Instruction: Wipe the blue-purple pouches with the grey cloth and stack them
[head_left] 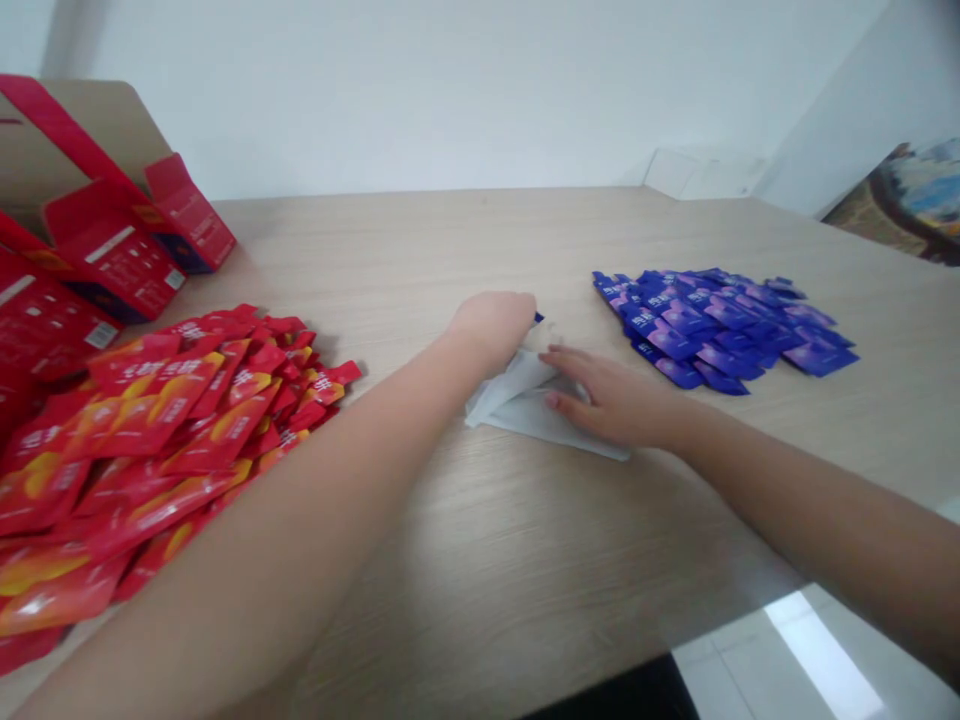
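My left hand [491, 325] is closed at the middle of the wooden table [480, 560], over the upper end of a white bag [525, 405]; a small blue tip of a packet [538, 318] shows at its fingers. My right hand [611, 400] lies on the white bag with its fingers stretched out flat, pressing it to the table. A pile of blue packets [720, 325] lies to the right of my hands. A larger heap of red packets [150, 440] spreads to the left, under my left forearm.
Open red cardboard boxes [105, 250] stand at the far left edge of the table. A white wall runs behind the table. A glossy floor tile [817, 650] shows past the table's front right edge, and a patterned object [907, 200] sits at the far right.
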